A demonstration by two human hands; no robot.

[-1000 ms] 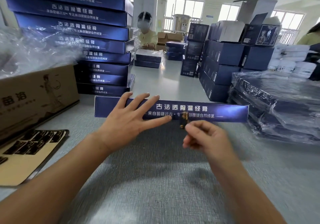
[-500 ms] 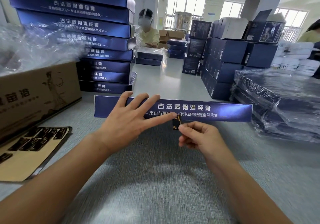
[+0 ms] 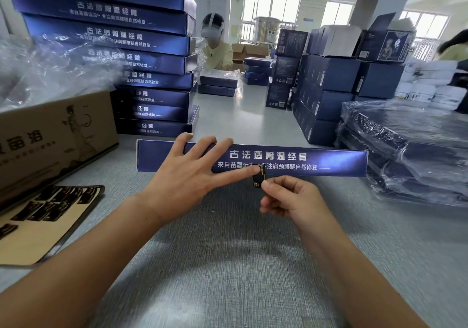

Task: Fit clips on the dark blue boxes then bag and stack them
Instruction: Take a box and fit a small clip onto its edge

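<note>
Clip (image 3: pixel 258 177) moved leftward | right hand (image 3: pixel 288 198) pinches | left hand (image 3: pixel 187 173) steadies box (image 3: pixel 304 160)

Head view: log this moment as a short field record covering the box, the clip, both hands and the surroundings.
box: dark blue box lying flat on the grey table, front edge facing the person
clip: small black clip at the box's lower front edge
left hand: left hand spread flat on the box, index fingertip beside the clip
right hand: right hand pinches the clip from below
left of the box: tall stack of blue boxes, cardboard carton
right of the box: bagged boxes in clear plastic
</note>
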